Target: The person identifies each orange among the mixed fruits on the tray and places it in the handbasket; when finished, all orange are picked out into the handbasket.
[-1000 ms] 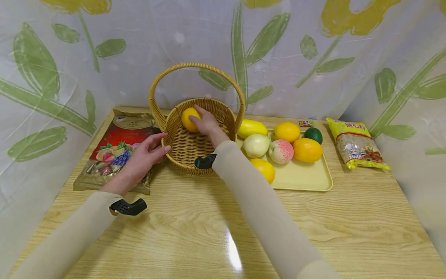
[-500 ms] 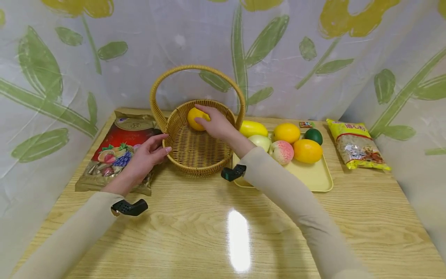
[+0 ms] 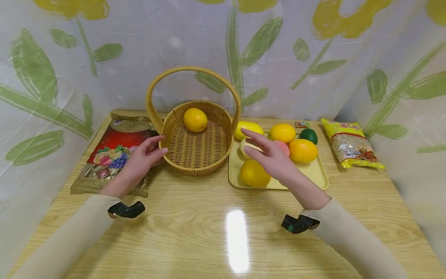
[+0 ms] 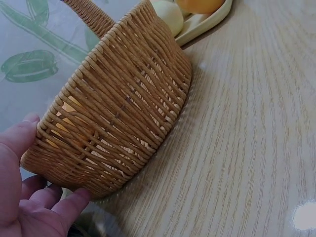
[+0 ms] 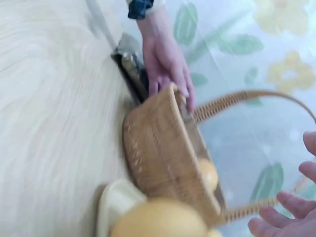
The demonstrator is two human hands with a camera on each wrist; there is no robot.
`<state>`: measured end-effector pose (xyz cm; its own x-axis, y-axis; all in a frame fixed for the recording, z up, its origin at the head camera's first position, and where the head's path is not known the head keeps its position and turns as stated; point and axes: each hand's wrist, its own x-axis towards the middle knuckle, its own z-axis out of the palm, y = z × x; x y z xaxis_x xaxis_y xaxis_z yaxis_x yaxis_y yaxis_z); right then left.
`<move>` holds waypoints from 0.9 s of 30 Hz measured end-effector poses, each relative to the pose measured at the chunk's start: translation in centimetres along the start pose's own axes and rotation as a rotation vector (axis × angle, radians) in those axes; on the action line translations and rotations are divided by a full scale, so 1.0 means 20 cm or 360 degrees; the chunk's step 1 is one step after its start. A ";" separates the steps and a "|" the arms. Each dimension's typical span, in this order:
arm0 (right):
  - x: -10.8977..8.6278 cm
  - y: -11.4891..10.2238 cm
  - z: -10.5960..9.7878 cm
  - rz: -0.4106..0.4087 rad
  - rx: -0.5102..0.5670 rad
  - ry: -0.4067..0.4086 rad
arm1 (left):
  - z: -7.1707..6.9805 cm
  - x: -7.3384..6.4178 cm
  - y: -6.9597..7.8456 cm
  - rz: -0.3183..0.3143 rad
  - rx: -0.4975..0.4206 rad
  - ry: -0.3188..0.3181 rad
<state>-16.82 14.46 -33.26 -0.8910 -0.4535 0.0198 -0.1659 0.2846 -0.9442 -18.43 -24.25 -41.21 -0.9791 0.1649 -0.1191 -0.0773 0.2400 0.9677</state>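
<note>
A wicker basket (image 3: 196,170) with a tall arched handle stands at the back of the table. One orange-yellow fruit (image 3: 195,120) lies inside it, against the back wall. My left hand (image 3: 143,161) holds the basket's left rim, thumb at the edge and fingers against the outer wall, as the left wrist view shows. My right hand (image 3: 273,157) hovers over the yellow tray (image 3: 315,176), fingers apart and nothing in them. Below it are a round yellow fruit (image 3: 255,173), a pale green fruit (image 3: 245,148) and a peach (image 3: 283,147), the last two partly hidden by the hand.
Farther back on the tray are a long yellow fruit (image 3: 249,130), two orange fruits (image 3: 303,150) and a dark green one (image 3: 308,136). A candy bag (image 3: 115,151) lies left, a yellow food bag (image 3: 352,143) right, and a small packet (image 3: 301,124) behind the tray.
My right hand has let go of the orange-yellow fruit inside the basket and moved right, out over the tray. My left hand stays at the basket rim.
</note>
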 end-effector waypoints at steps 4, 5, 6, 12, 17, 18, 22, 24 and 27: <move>-0.15 0.10 -0.09 0.0061 0.0012 0.0121 | 0.00 -0.01 0.00 -0.0012 0.0001 0.0002; -0.18 0.12 -0.10 0.0080 0.0004 0.0141 | 0.00 -0.01 0.00 -0.0014 0.0006 0.0007; -0.21 0.14 -0.12 0.0103 0.0001 0.0156 | -0.01 -0.01 0.00 -0.0012 0.0013 0.0009; -0.31 0.24 -0.16 0.0140 -0.0076 0.0192 | -0.01 -0.02 -0.01 0.0003 0.0071 0.0025; -0.33 0.31 -0.16 0.0194 -0.0031 0.0149 | -0.01 -0.01 -0.01 -0.0011 0.0061 0.0035; -0.33 0.33 -0.15 0.0204 -0.0018 0.0135 | -0.01 -0.01 0.00 -0.0013 0.0052 0.0032; -0.32 0.37 -0.14 0.0225 0.0004 0.0074 | -0.01 -0.01 0.00 -0.0012 0.0026 0.0017; -0.31 0.38 -0.13 0.0216 0.0000 0.0051 | 0.00 -0.01 0.01 -0.0011 0.0027 0.0013; -0.30 0.40 -0.12 0.0187 -0.0011 0.0021 | 0.01 0.00 0.01 -0.0013 0.0033 0.0008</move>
<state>-13.80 21.49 -40.06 -0.9099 -0.4056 -0.0867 -0.0627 0.3412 -0.9379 -18.36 -24.11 -41.03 -0.9794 0.1578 -0.1258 -0.0815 0.2614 0.9618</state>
